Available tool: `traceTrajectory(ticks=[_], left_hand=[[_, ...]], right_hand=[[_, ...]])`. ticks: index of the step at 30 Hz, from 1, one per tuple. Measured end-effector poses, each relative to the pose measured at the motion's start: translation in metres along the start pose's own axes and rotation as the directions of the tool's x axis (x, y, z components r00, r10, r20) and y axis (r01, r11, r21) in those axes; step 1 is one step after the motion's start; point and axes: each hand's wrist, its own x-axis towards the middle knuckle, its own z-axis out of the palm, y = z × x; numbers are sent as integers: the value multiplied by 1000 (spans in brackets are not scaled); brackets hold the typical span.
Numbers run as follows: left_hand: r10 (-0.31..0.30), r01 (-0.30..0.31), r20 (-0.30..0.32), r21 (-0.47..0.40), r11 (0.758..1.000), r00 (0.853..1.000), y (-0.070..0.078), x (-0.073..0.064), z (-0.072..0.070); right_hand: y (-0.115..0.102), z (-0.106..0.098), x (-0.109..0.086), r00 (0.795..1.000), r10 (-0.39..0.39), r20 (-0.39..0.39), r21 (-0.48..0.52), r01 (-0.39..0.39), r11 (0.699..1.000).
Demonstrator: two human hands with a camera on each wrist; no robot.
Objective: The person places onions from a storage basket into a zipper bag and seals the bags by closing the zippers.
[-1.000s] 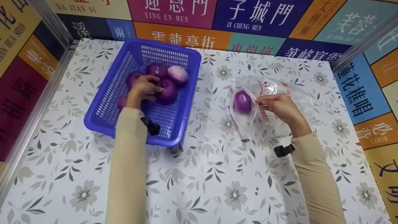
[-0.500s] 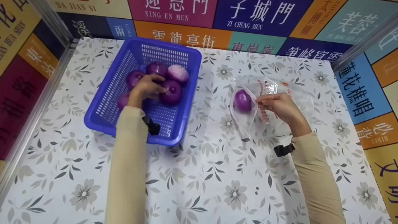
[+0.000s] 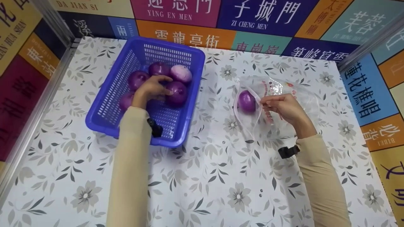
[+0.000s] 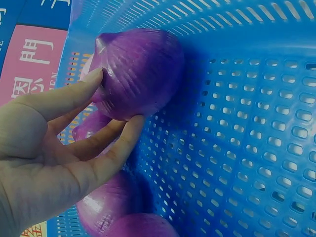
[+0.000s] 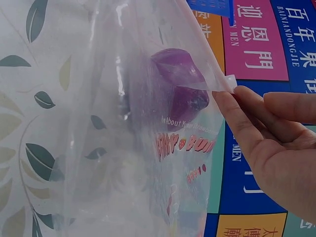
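Note:
My left hand (image 3: pixel 153 89) reaches into the blue basket (image 3: pixel 186 126) and grips a red onion (image 3: pixel 177 94) at its side. In the left wrist view, the thumb tip lies against that onion (image 4: pixel 143 74) near its pointed end, with a fingertip at its lower edge. Several other onions lie close around the hand, one of them paler (image 3: pixel 181 73). My right hand (image 3: pixel 287 108) pinches the rim of a clear zip bag (image 3: pixel 281 126) between thumb and fingers, its mouth spread towards the basket. Inside the bag mouth sits one red onion (image 3: pixel 246 101).
A white tablecloth (image 3: pixel 202 176) with grey flowers and leaves covers the table. Colourful panels (image 3: pixel 189 39) with large lettering stand along the back and both sides. The basket wall (image 3: pixel 197 82) rises between the left hand and the bag.
My left hand has shifted slightly right inside the basket, and the onion at its fingers has moved right with it. The right hand and the bag stay in place.

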Motion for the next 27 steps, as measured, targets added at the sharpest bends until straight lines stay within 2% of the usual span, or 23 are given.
traceTrajectory(ticks=[6, 11, 18, 23, 27], left_hand=[[18, -18, 5, -1, 1000, 1000, 1, 0, 3], [50, -50, 17, 31, 998, 999, 2, 0, 5], [72, -75, 85, 33, 997, 994, 2, 0, 4], [93, -98, 82, 65, 993, 992, 1, 1, 4], [91, -96, 82, 56, 994, 992, 2, 0, 5]], right_hand=[[0, 0, 0, 1000, -4, 7, -16, 4, 1000], [0, -1, 0, 1000, -9, 7, -26, 9, 1000], [1, -1, 0, 1000, -9, 1, -9, 9, 1000], [1, -2, -1, 1000, -10, 2, -13, 10, 1000], [1, -3, -1, 1000, -8, 3, -11, 8, 1000]])
